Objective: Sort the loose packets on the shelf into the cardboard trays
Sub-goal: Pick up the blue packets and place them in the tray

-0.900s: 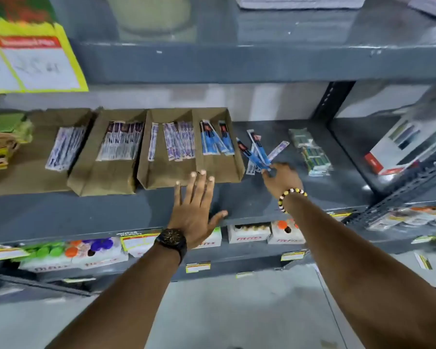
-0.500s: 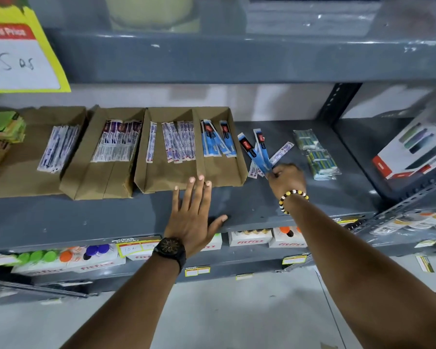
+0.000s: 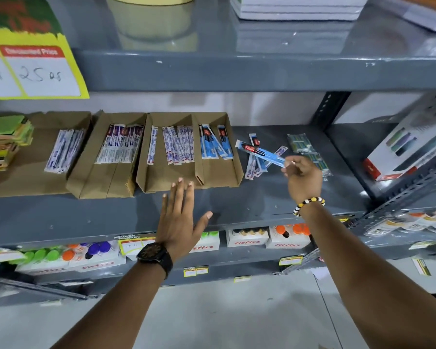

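Right hand (image 3: 303,178): your fingers pinch one blue packet (image 3: 264,153) by its end, lifted off the loose pile (image 3: 255,165) | left hand (image 3: 178,217): fingers spread, empty, steadying the tray (image 3: 234,170) | target: likely its blue compartment.

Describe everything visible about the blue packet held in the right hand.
The blue packet is long, narrow and flat, seemingly glossy plastic, with a dark red-lettered label near its far end. The right hand pinches its near end, holding it lifted and slanting up-left above the loose packets on the shelf, right of the cardboard tray.
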{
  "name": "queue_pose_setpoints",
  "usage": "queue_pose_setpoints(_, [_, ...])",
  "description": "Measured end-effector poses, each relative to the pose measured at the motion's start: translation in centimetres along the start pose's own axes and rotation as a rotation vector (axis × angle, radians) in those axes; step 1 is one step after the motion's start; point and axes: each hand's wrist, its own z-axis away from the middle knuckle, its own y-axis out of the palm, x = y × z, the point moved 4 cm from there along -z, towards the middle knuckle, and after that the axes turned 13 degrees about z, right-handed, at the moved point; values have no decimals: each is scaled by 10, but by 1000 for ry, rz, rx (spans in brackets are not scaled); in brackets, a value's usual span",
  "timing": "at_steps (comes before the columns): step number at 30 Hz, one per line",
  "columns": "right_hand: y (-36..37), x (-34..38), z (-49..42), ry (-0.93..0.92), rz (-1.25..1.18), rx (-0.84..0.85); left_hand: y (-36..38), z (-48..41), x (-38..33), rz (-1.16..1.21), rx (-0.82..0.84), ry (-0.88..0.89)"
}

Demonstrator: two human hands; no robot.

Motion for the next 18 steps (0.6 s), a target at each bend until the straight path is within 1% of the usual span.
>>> queue_pose_setpoints(2, [-15,6,2,-29,-47,-28,-15,-1,-1,115,24,-27])
queue_pose_setpoints(4, [-26,14,5,-64,-117,-41,-29,-7,1,259,73,-94])
queue_pose_setpoints(7, [-34,27,12,-129,-173,-7,-53,-20,-2,480,71,-201])
queue_pose_setpoints(9, [-35,37,18,-173,-181,40,-68,-28,-9,597,46,-246])
queue_pose_setpoints(12, [-36,57,33,-238,-234,131,-90,-31,-22,731,-27,-257])
queue_pose_setpoints(14, [-33,68,41,-265,-278,190,-102,-30,-28,880,-68,-279])
queue_pose_setpoints(16, [-32,77,48,-268,-312,236,-112,-25,-34,1021,-91,-309])
queue_pose_setpoints(18, [-30,83,52,-251,-326,284,-121,-23,-36,1094,-101,-311])
